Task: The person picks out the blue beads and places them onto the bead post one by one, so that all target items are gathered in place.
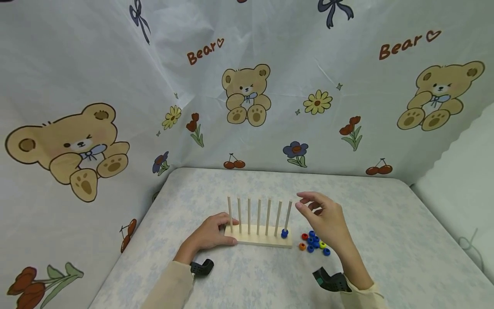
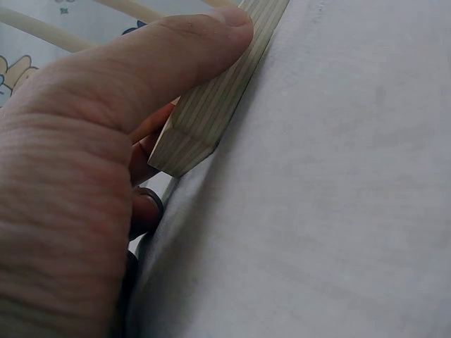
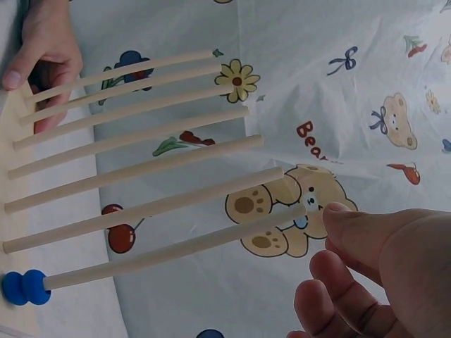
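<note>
A pale wooden peg stand (image 1: 257, 239) with several upright rods lies across the table. My left hand (image 1: 210, 233) grips its left end; in the left wrist view the thumb (image 2: 204, 42) presses along the front edge of the base, with the other fingers partly hidden behind. Two blue beads (image 3: 26, 287) sit stacked at the foot of the rightmost rod (image 3: 176, 246). Beside that rod's top, my right hand (image 1: 327, 221) hovers with loosely bent fingers and nothing between them. Below it lie loose beads (image 1: 310, 241), mostly blue, plus red, orange and yellow ones.
The table (image 1: 247, 279) has a pale mottled cover. Behind it hangs a white cloth (image 1: 285, 141) printed with bears and flowers. A thin pale cord (image 1: 468, 244) loops at the right edge. Both wrists wear dark bands (image 1: 331, 281).
</note>
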Available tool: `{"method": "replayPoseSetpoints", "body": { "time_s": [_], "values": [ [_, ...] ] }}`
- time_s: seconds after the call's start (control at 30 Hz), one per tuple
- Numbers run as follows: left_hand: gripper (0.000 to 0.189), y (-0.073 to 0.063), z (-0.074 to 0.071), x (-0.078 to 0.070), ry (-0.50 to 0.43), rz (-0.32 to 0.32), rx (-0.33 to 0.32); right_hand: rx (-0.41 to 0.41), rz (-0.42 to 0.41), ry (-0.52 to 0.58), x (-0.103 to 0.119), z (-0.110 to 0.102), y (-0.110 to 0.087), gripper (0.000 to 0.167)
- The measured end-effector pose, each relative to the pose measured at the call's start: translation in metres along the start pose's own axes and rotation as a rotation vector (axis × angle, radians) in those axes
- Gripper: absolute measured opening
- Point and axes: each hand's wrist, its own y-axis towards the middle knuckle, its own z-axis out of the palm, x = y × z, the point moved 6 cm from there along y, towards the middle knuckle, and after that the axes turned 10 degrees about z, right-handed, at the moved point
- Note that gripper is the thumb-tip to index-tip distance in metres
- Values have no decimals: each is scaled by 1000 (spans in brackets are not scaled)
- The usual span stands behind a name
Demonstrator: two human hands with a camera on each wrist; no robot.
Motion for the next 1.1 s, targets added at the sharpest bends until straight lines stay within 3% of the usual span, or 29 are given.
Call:
{"method": "replayPoseSetpoints", "body": {
  "time_s": [0.43, 1.1],
  "values": [
    [50, 0, 1, -7, 3, 40, -7, -12, 23, -19, -10, -15, -3, 26],
    [51, 0, 1, -3, 6, 10, -4, -24, 78, -139, -52, -40, -15, 29]
  ]
}}
